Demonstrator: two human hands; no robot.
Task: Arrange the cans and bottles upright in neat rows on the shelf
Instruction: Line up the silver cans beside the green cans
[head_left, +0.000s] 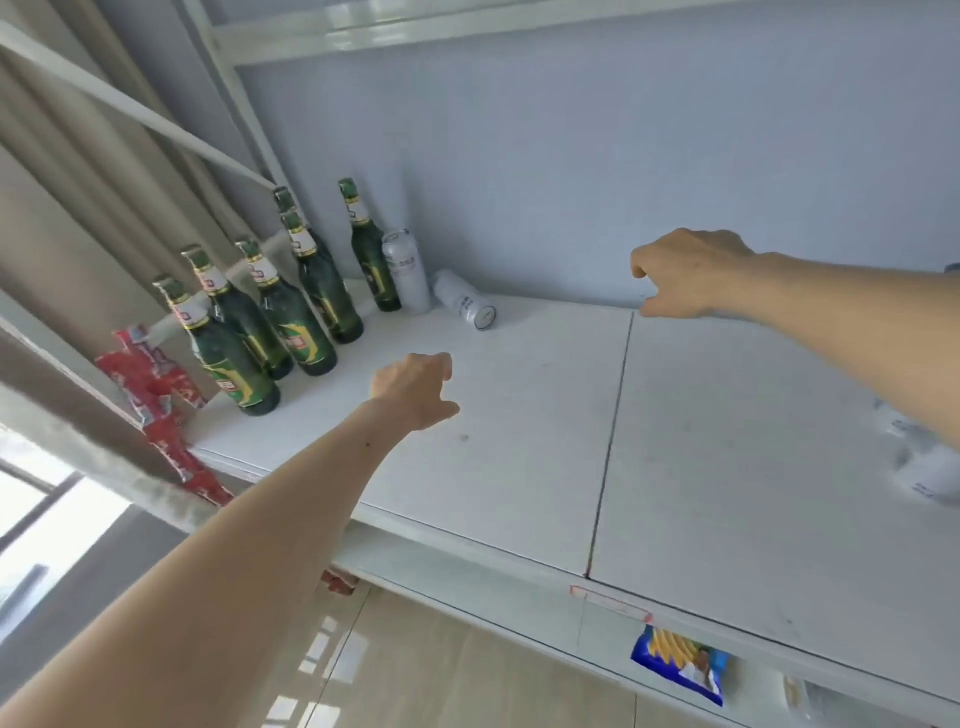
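Storeroom or shop, white metal shelving (519, 415), beer bottles (291, 322), snack packet (680, 670)

Single head-worn wide-angle view, close above the white shelf (519, 441), facing forward and down toward its back wall (571, 182).

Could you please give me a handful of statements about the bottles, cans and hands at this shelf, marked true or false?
1. The green bottles stand upright at the shelf's left end. True.
2. Both white cans by the back wall are upright. False: one white can stands, while the other white can lies on its side beside it.
3. The left hand grips a bottle. False: it holds nothing and hovers over the shelf.
4. The right hand holds nothing. True.
5. A blue snack packet lies on a lower level. True.
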